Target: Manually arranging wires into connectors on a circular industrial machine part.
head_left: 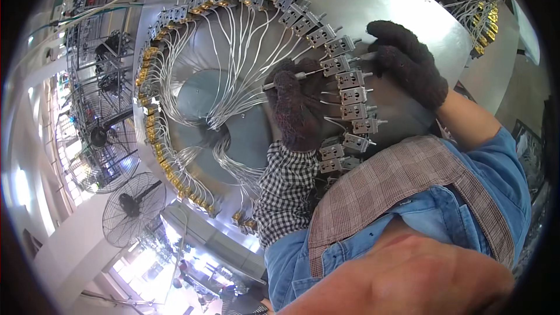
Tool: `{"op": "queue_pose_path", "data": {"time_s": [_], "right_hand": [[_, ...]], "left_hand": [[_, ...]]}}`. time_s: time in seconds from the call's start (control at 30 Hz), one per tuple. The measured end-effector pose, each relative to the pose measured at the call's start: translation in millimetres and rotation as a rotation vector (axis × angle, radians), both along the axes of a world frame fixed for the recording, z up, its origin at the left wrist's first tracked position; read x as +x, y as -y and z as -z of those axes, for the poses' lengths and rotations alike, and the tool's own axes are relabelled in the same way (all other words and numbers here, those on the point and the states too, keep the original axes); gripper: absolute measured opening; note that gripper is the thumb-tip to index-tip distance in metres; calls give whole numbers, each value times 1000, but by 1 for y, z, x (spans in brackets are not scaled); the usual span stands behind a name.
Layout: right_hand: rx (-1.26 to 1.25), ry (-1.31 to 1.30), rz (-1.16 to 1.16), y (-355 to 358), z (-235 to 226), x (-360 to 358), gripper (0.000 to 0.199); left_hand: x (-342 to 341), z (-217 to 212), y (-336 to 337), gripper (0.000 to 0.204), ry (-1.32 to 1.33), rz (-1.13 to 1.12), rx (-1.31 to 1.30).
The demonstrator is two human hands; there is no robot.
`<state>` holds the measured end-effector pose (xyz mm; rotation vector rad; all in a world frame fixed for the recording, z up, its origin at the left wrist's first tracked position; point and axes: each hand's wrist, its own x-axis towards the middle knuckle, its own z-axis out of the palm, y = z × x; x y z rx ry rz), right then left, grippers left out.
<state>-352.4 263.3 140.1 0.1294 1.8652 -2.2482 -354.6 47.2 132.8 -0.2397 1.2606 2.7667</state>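
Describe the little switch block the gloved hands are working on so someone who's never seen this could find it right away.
Start at the big round metal disc ringed with small grey switch blocks trailing white wires. Follow the ring down its right side to where the two dark knit gloves meet. The switch block is the one pinched between the left hand inside the ring and the right hand outside it.

Daylight is flooding in from the lower left, blowing out the floor there to white; glare is spreading over the upper right edge of the round metal plate (402, 6); the plate's centre is sitting in softer shadow; the fisheye is bending lines toward a black rim; the near foreground is blurring, and far corners are smearing
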Motion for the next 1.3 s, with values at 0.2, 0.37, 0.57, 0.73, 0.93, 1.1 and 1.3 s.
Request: {"op": "queue_pose_path", "data": {"time_s": [0.2, 0.37, 0.57, 0.73, 0.93, 1.1, 1.3], "right_hand": [[267, -154, -21, -1, 1, 0, 33], [349, -187, -39, -1, 3, 3, 30], [171, 109, 18, -1, 7, -2, 30], [88, 152, -35, 1, -10, -7, 32], [31, -80, 91, 1, 11, -8, 27], [-38, 223, -6, 3, 1, -10, 27], [10, 213, 60, 5, -7, -10, 30]], "left_hand": [[1, -5, 5, 25, 40, 79, -49], [1, 3, 5, 27, 8, 41, -14], [-1, -7, 8, 33, 163, 134, 8], [5, -8, 5, 40, 234, 99, -17], [5, 3, 2, 43, 53, 94, -68], [2, 11, 13, 41, -15, 135, -130], [2, -9, 5, 34, 200, 48, -69]]}}
